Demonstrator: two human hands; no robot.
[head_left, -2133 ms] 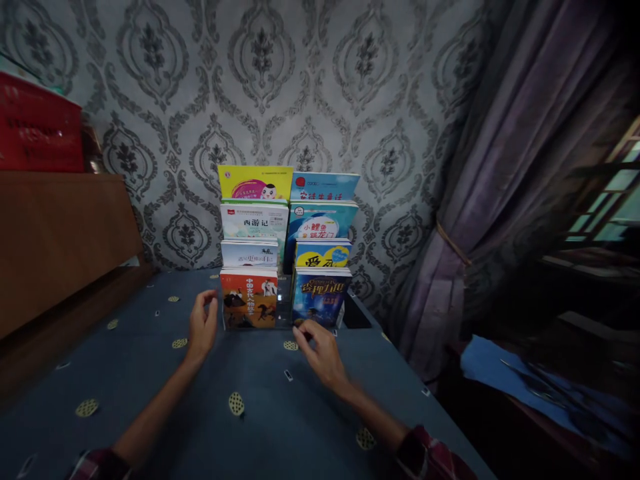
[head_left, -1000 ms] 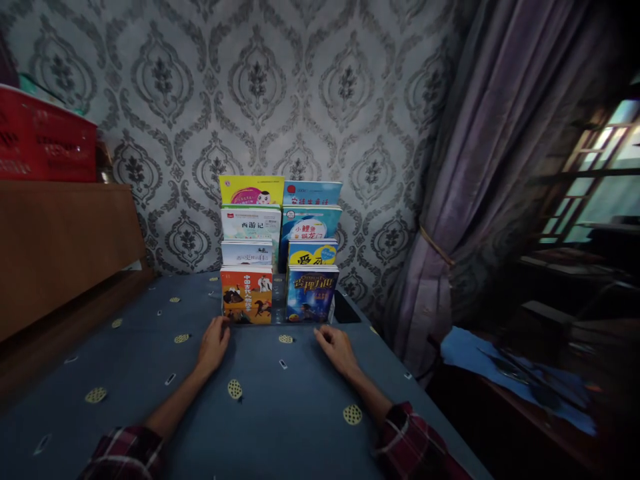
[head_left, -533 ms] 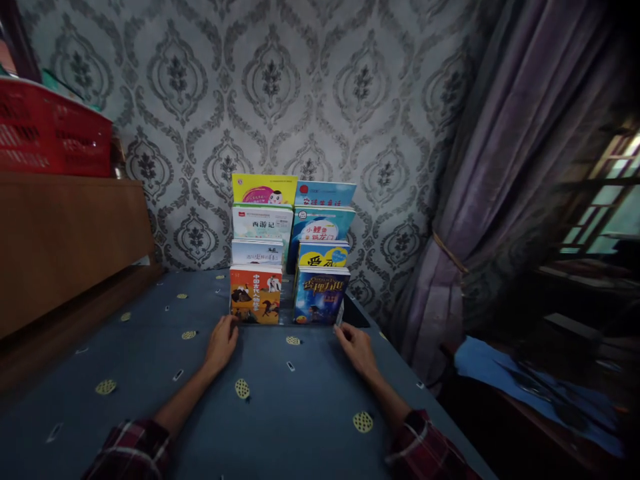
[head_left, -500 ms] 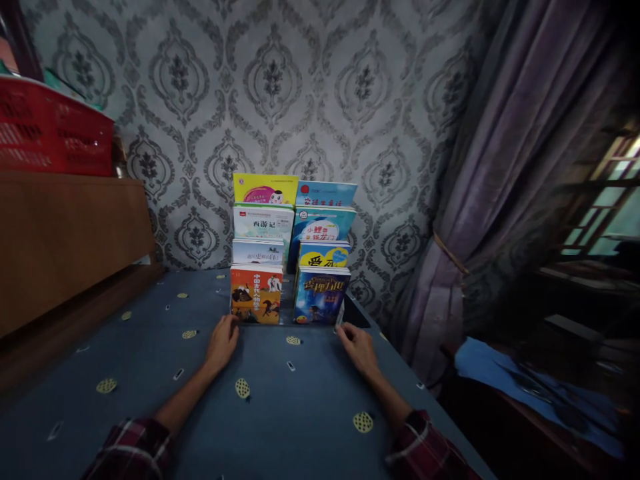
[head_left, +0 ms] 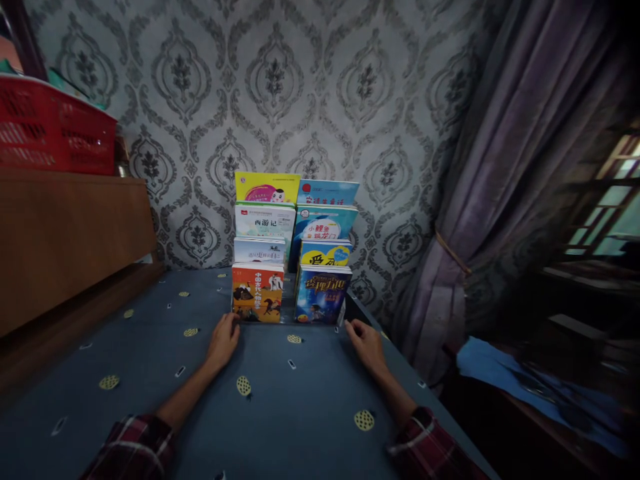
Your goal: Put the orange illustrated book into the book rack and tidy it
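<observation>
Both hands rest flat and empty at the book rack (head_left: 290, 260): left hand (head_left: 223, 341) touching its front-left corner, right hand (head_left: 367, 343) front-right; gripping the rack comes next, I reckon.

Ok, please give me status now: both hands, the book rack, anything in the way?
Left hand open, at rack's front left corner. Right hand open, at front right corner. Book rack upright on blue tabletop, full of books. Nothing between hands and rack.

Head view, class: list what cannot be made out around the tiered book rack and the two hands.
- Rear books: lower covers hidden by the books in front.
- Clear rack: barely visible behind the books.
- Left hand and right hand: whether the fingertips touch the rack is too dim to tell.
- Red basket: cut off by the left edge.
</observation>
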